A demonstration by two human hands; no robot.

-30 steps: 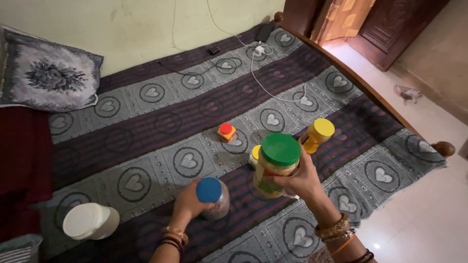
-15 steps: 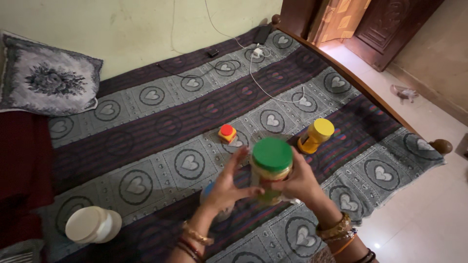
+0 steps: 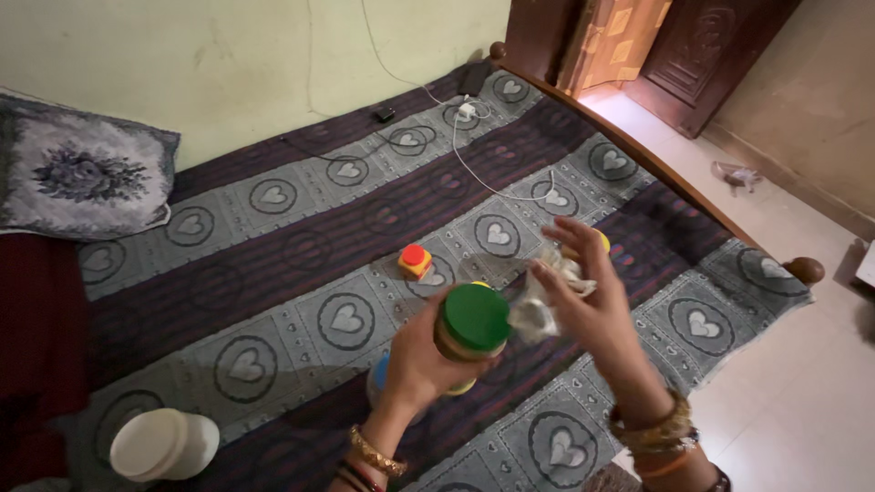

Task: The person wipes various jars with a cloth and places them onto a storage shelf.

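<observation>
fig. head view, looking down at my bed w/ its grey-and-purple heart-pattern cover.

a) left hand: fingers wrapped round the body of the green-lid jar, held upright above the bed, lid on. the jar is fully in this hand; the palm covers most of its near side.

b) right hand: just right of the jar, not touching it as far as i can tell. its fingers are loosely spread but pinch a crumpled clear plastic piece, blurred; i can't tell what it is. that piece sits between the lid's right edge and my palm.

c) progress, as i judge it: jar lifted and steadied in one hand, wrapper-like bit in the other. lid isn't off yet, so opening or filling is what's left.

d) surroundings: blue-lid jar right below my left hand, mostly hidden. small red-top container further out on the cover. a yellow lid peeks from behind my right fingers. white tub lies near-left. pillow far left, white cable by the wall.
</observation>
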